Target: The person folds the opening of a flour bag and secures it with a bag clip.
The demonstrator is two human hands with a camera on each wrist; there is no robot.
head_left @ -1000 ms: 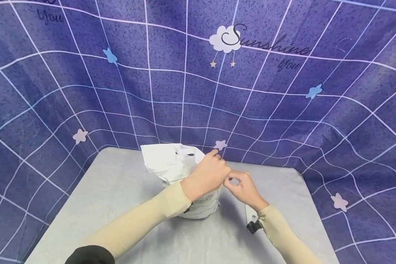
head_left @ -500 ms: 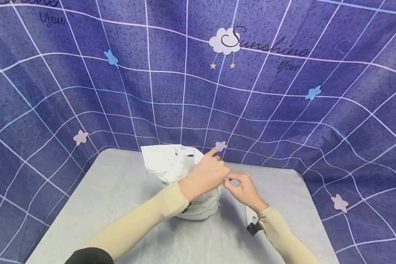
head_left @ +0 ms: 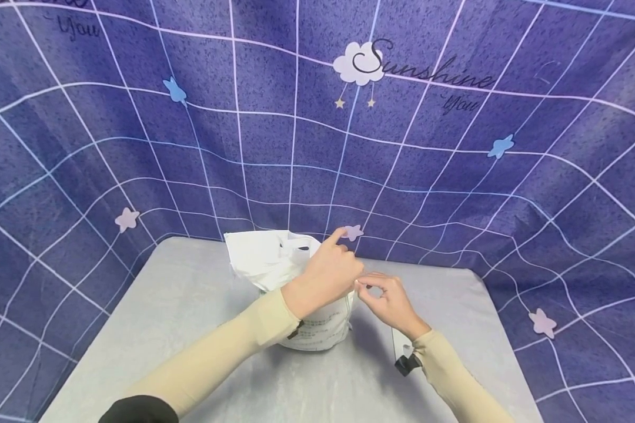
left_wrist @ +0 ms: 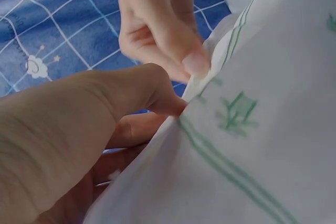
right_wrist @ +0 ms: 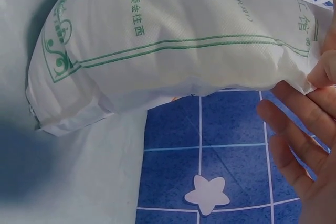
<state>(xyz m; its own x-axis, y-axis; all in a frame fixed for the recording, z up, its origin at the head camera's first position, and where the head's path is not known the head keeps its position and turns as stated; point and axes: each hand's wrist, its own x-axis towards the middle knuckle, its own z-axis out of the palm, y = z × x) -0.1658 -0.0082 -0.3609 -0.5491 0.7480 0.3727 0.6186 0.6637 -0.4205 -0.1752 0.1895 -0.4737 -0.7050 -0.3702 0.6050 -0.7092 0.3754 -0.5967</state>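
Observation:
A white bag (head_left: 317,332) with green printing stands bulging on the table, its upper part with a cut-out handle (head_left: 296,244) flopped toward the far left. My left hand (head_left: 328,273) reaches across the front of it and pinches the bag's edge between thumb and fingers, one finger pointing away from the rest. Close beside it, my right hand (head_left: 390,299) pinches the same edge farther along, thumb against finger. In the right wrist view the bag's corner (right_wrist: 299,80) is drawn out to the right hand's thumb, while the other fingers (right_wrist: 294,135) spread below.
A grey cloth covers the table (head_left: 190,352). Behind and around it hangs a blue-purple curtain (head_left: 275,117) with grid lines, stars and lettering. A flat white piece (head_left: 400,343) and a black strap piece (head_left: 406,364) show beside the right wrist.
My left hand has shifted slightly left along the bag's edge, a little farther from my right fingertips. The right hand stays almost still, and the bag keeps its place.

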